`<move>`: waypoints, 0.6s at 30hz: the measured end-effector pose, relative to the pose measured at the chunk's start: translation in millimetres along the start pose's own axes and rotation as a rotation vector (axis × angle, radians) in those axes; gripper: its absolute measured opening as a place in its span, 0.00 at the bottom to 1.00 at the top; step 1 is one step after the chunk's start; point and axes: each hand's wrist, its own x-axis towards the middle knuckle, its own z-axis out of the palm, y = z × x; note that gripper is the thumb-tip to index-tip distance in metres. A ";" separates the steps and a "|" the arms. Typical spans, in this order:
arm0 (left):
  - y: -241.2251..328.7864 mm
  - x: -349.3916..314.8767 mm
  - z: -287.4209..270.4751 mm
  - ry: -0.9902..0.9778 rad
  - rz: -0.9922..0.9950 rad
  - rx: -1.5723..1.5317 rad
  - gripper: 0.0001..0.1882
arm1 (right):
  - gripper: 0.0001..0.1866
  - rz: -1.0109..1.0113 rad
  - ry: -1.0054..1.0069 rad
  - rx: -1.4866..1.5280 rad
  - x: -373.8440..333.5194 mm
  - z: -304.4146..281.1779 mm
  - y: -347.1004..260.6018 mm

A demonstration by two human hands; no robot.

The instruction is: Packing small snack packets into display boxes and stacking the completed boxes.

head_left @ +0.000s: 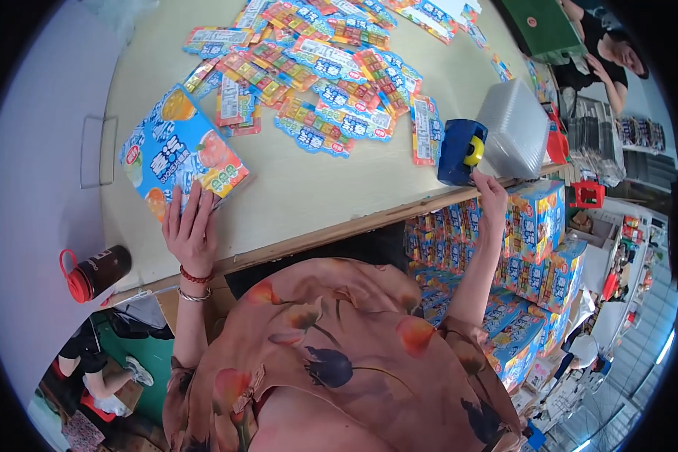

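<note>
My left hand (pixel 190 230) lies with fingers stretched out on the near edge of a blue printed carton (pixel 175 147) with fruit pictures. The carton sits tilted at the left of the table. At the right, my right hand (pixel 490 197) has its fingertips drawn together at the near end of a dark blue tape dispenser (pixel 453 154); whatever is between them is too small to see. A yellow roll core shows in the dispenser. Several colourful candy blister packs (pixel 328 71) lie in a loose heap beyond both hands.
Clear plastic trays (pixel 514 124) are stacked right of the dispenser. A dark bottle (pixel 102 273) with a red lid stands at the left edge of the table (pixel 369 188). Filled blue cartons (pixel 531 282) are piled below at right. Another person (pixel 603 68) is beside a green box (pixel 535 26).
</note>
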 end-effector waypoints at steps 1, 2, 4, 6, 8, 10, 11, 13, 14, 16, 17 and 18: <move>-0.5 -0.5 -0.1 0.000 -0.003 0.003 0.22 | 0.10 0.000 0.027 0.079 -0.4 -1.1 2.3; -0.6 -1.0 0.8 0.003 -0.011 0.008 0.22 | 0.09 -0.004 0.050 0.157 -1.8 0.8 0.1; -1.4 -2.6 1.5 0.002 0.000 0.006 0.21 | 0.07 -0.035 0.086 0.220 -13.8 -3.9 -7.8; -2.0 -3.9 0.4 -0.005 -0.009 0.024 0.21 | 0.06 -0.039 0.091 0.226 -28.1 -9.9 -15.4; -2.3 -1.7 0.5 -0.003 0.001 0.018 0.21 | 0.06 0.012 0.047 0.262 -46.3 -8.0 -16.2; -2.1 -1.8 0.2 -0.001 -0.003 0.026 0.21 | 0.05 0.057 -0.041 0.380 -52.3 -2.8 5.7; -1.8 -1.3 -0.6 -0.001 -0.001 0.032 0.21 | 0.06 0.070 -0.046 0.455 -53.4 2.2 17.0; -0.1 0.1 -0.7 0.001 0.003 0.022 0.21 | 0.06 0.061 -0.043 0.660 -53.6 19.4 41.2; -0.3 0.6 -0.6 0.012 0.001 0.018 0.21 | 0.06 0.048 -0.023 0.709 -51.6 31.0 52.0; 1.3 1.8 1.9 0.014 -0.001 0.007 0.21 | 0.06 0.054 0.062 0.747 -47.1 46.8 55.9; 1.1 1.5 0.8 0.014 -0.004 -0.003 0.21 | 0.06 0.058 0.052 0.751 -45.4 50.9 56.1; 3.4 3.1 0.3 0.004 -0.013 -0.006 0.22 | 0.06 0.065 0.073 0.792 -43.4 53.7 56.4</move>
